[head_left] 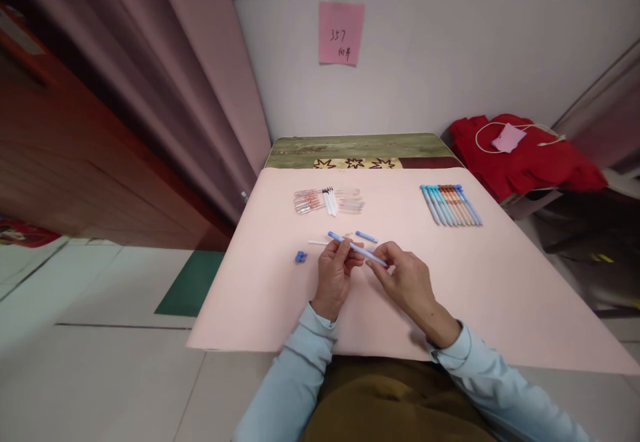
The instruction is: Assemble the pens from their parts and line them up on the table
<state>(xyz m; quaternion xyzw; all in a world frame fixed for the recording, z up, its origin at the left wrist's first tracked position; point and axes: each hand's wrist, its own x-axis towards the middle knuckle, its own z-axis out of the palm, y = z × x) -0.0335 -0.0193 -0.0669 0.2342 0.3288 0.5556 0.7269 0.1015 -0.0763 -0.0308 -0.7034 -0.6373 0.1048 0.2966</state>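
Both hands hold one light blue pen (356, 249) just above the pink table cover (480, 282). My left hand (336, 274) pinches the pen near its far left end, fingers closed round the barrel. At the near right end my right hand (403, 277) grips the same pen. A short blue pen part (367, 237) lies just beyond my hands. A thin white refill (317, 243) lies to the left of the pen, and a small blue cap piece (300, 257) sits further left.
A row of several blue and orange pens (451, 205) lies at the far right of the cover. Clear pen barrels and white refills (327, 201) are grouped at the far middle. A red bag (525, 155) sits to the right; a pink note (341, 33) hangs on the wall.
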